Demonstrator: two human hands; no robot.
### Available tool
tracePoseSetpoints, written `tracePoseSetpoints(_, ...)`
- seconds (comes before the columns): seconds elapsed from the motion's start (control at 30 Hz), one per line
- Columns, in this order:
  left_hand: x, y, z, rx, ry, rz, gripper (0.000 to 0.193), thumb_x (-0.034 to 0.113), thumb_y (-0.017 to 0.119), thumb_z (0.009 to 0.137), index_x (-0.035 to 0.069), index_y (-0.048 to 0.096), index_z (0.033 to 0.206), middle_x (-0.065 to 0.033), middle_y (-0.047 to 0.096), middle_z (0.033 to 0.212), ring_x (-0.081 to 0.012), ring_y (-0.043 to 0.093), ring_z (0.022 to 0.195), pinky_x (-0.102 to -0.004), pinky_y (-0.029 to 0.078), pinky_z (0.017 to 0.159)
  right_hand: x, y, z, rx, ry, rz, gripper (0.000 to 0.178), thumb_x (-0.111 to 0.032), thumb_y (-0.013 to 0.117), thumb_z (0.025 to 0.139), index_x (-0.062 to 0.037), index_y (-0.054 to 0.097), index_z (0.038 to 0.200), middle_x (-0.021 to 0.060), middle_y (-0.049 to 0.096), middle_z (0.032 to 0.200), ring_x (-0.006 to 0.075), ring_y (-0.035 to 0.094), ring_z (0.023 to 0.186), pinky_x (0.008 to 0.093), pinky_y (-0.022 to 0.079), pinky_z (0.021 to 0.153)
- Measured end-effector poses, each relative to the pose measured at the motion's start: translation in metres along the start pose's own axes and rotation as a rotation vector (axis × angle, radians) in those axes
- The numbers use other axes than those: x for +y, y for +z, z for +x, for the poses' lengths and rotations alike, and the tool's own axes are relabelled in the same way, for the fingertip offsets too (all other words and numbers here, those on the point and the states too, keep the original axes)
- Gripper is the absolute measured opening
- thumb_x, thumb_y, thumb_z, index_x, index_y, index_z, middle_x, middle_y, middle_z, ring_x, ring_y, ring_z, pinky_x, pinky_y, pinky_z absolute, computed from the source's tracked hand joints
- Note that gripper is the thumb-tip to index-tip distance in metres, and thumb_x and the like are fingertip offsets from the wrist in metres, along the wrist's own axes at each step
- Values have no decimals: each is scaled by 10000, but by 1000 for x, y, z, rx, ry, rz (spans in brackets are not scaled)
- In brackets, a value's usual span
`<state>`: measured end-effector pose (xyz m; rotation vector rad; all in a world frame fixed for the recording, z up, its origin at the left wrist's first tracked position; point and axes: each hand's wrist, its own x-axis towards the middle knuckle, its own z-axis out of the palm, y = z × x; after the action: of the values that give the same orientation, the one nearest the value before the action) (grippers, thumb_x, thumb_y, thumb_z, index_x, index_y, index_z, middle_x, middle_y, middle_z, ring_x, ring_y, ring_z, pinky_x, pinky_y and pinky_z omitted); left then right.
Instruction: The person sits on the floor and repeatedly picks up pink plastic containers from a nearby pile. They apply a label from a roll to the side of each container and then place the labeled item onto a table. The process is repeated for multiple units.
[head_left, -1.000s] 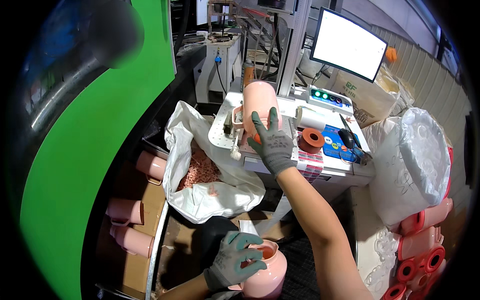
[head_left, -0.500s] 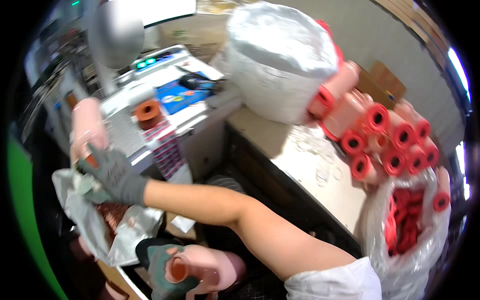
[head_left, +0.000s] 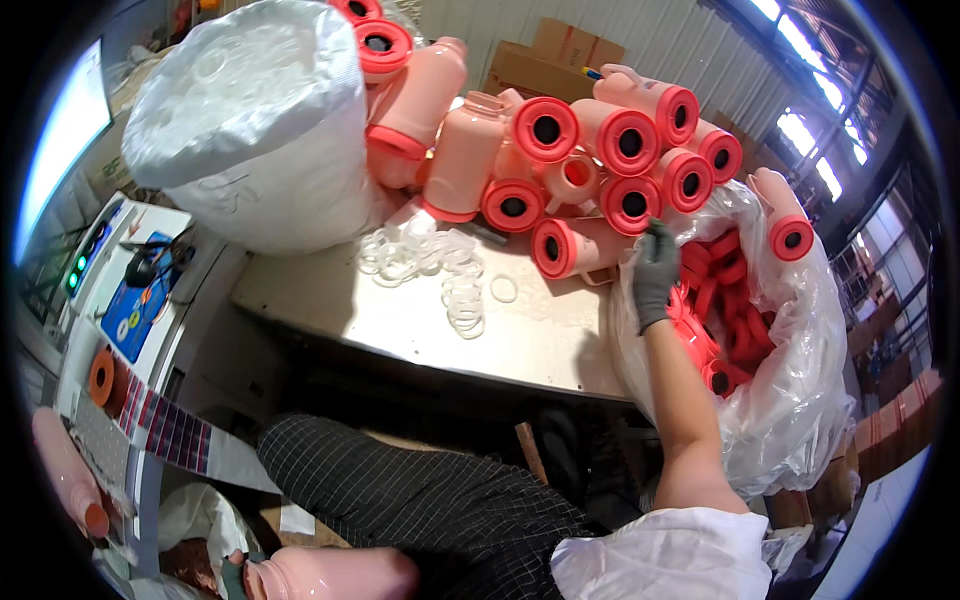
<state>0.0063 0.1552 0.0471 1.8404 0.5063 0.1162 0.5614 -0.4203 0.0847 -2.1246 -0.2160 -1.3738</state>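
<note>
L hand (head_left: 234, 577) is gripping a pink bottle (head_left: 335, 573), lower L, no red end showing; R hand (head_left: 655, 278) is hanging by red-ended bottles (head_left: 594, 245) on the table (head_left: 540, 340), can't tell if gripping. Prob. part-done: loose red parts (head_left: 735, 312) are sitting in the bag (head_left: 805, 350)

Behind the far edge of the white table (head_left: 520, 345) stands a ribbed wall (head_left: 665, 42). Strong light falls on the table's front edge; past its right end, openings (head_left: 797, 130) shine brightly.
</note>
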Motion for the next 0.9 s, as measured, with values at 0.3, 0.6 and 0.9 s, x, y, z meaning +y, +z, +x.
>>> tracePoseSetpoints(0.3, 4, 5, 31, 104, 96, 613, 641, 331, 722, 1001, 0, 487, 1498, -207, 590, 1401, -290, 544, 1292, -395, 453, 1092, 167, -70, -62, -907, 241, -973, 595, -379, 662, 929, -119, 574, 1456, 211, 694, 1184, 391, 654, 1165, 479, 525, 974)
tracePoseSetpoints(0.6, -42, -1, -8, 871, 91, -23, 531, 352, 532, 1089, -6, 484, 1478, -164, 588, 1406, -281, 558, 1279, -396, 432, 1105, -77, -15, -22, -211, 167, 488, 464, -244, 683, 1010, 51, 623, 1364, 113, 657, 1259, 177, 611, 1145, 339, 500, 976)
tracePoseSetpoints(0.9, -103, 120, 3, 1017, 128, -305, 527, 282, 572, 1070, -36, 443, 1470, -158, 601, 1401, -241, 586, 1274, -379, 455, 1099, -403, 31, -169, -981, -214, 1292, 615, -148, 792, 806, 37, 629, 1369, 132, 608, 1015, 269, 585, 918, 378, 497, 857)
